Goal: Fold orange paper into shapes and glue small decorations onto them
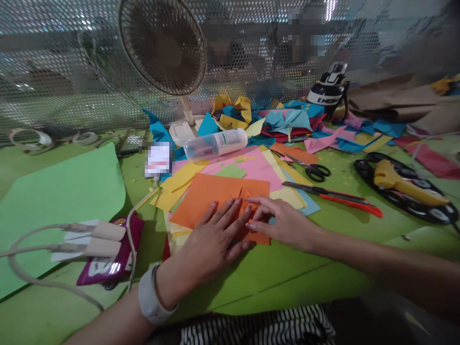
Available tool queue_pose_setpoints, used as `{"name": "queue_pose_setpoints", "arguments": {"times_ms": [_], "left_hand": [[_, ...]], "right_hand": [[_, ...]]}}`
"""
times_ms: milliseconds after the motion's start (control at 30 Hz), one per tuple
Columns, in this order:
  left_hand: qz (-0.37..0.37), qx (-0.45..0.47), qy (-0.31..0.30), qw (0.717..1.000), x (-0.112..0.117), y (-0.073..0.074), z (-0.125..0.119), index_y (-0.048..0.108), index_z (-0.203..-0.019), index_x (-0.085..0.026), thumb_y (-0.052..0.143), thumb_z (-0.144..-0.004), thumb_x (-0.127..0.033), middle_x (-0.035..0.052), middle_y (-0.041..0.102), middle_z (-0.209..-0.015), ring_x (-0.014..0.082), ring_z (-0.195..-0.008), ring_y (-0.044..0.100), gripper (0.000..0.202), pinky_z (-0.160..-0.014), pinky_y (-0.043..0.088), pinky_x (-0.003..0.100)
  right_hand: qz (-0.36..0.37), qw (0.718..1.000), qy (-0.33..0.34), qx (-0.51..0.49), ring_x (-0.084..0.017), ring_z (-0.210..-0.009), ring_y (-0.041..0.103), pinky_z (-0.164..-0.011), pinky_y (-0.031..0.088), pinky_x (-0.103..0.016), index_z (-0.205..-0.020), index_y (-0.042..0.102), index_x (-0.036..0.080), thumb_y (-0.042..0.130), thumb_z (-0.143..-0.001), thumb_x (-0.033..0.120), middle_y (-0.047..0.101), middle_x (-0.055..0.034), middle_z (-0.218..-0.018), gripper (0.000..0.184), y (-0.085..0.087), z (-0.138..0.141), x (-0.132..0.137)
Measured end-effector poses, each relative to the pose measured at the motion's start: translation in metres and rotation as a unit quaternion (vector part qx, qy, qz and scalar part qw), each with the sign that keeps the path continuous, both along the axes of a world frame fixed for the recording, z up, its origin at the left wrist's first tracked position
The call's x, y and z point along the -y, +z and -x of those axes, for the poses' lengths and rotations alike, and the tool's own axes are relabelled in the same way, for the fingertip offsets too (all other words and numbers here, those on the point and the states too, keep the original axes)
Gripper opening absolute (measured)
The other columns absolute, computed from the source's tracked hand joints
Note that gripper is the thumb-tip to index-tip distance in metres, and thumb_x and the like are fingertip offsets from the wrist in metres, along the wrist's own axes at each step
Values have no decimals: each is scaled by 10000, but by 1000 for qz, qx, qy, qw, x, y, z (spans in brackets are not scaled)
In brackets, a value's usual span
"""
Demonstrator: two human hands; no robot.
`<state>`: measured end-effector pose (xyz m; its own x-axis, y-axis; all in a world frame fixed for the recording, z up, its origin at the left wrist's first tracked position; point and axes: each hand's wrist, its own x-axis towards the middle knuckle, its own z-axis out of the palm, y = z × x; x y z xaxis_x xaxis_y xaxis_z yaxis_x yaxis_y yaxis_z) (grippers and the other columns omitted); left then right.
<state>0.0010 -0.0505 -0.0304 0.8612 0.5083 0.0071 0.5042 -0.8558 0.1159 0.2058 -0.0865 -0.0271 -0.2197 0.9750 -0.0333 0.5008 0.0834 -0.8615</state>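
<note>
My left hand [212, 239] lies flat, fingers stretched, over an orange sheet of paper [201, 191]. At its fingertips is a small folded piece of orange paper [246, 193], partly covered by both hands. My right hand [276, 220] comes in from the right with fingers curled, thumb and index finger at the edge of that folded piece. Some of the contact is hidden. Beneath the orange sheet is a stack of pink paper [258, 165], yellow paper [179, 184] and other coloured sheets.
Right of the stack lie black scissors [314, 170], an orange-handled cutter [338, 196] and a yellow glue gun [406, 184] on a black tray. A clear bottle [215, 143], a fan [165, 48] and paper scraps stand behind. Cables cross a purple power strip [111, 263] at left.
</note>
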Motion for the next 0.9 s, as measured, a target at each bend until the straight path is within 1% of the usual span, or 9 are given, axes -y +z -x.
{"name": "queue_pose_setpoints", "arguments": {"times_ms": [100,167,233,300,367,433,533,800,900], "left_hand": [[-11,-4,3,1000,1,-3,0,234,-1462,-246,306,-920,-585,83,220,-1523,262,-1408,169,643,-1135,136,492],[-13,-6,4,1000,1,-2,0,222,-1465,-250,306,-920,-585,79,224,-1524,260,-1409,167,645,-1136,136,493],[-12,-9,9,1000,2,0,0,213,-1467,-230,296,-920,-590,83,222,-1524,253,-1410,164,660,-1137,139,489],[-9,-13,13,1000,2,2,1,222,-1464,-194,280,-920,-596,90,215,-1526,242,-1412,160,679,-1142,140,476],[-6,-15,11,1000,3,3,1,243,-1456,-177,271,-922,-595,86,210,-1528,231,-1413,159,678,-1148,137,465],[-6,-15,12,1000,2,3,1,260,-1449,-179,273,-921,-597,82,215,-1526,227,-1411,165,674,-1149,145,463],[-7,-17,19,1000,2,4,1,261,-1443,-148,280,-919,-595,105,235,-1516,230,-1405,189,688,-1143,172,468],[-13,5,0,1000,1,3,4,161,-1463,-151,339,-920,-567,105,216,-1524,212,-1412,158,707,-1155,162,446],[-13,-6,-3,1000,0,3,4,176,-1456,-138,348,-912,-579,117,212,-1523,219,-1414,151,721,-1153,163,460]], "right_hand": [[-11,1000,-1,18,-167,-770,653,-684,538,-301,-1236,508,161,626,-809,252,697,-47,-863,452,2,-2,4],[-68,996,-15,52,-170,-817,645,-705,547,-304,-1238,501,169,622,-814,246,676,-68,-954,447,2,-4,8],[-156,981,-8,113,-190,-913,623,-780,538,-340,-1234,501,165,595,-840,228,644,-93,-1053,410,1,-5,14],[-262,944,36,197,-217,-983,593,-835,510,-387,-1166,557,156,536,-877,189,631,-105,-1091,291,-1,-6,21],[-343,893,85,278,-241,-990,578,-837,492,-416,-1096,605,127,499,-890,151,637,-121,-1085,233,-2,-7,27],[-388,850,117,335,-251,-972,577,-820,486,-418,-1095,615,88,496,-882,131,641,-141,-1090,248,-4,-8,31],[-408,817,147,379,-263,-1011,564,-853,468,-426,-1152,598,62,502,-875,131,631,-155,-1145,302,-7,-10,33],[-417,823,140,361,-239,-1046,555,-859,456,-396,-1169,604,87,496,-892,183,628,-129,-1194,312,-17,-14,29],[-416,823,139,362,-243,-1078,541,-869,440,-399,-1175,600,89,494,-896,198,617,-117,-1222,317,-20,-15,29]]}}
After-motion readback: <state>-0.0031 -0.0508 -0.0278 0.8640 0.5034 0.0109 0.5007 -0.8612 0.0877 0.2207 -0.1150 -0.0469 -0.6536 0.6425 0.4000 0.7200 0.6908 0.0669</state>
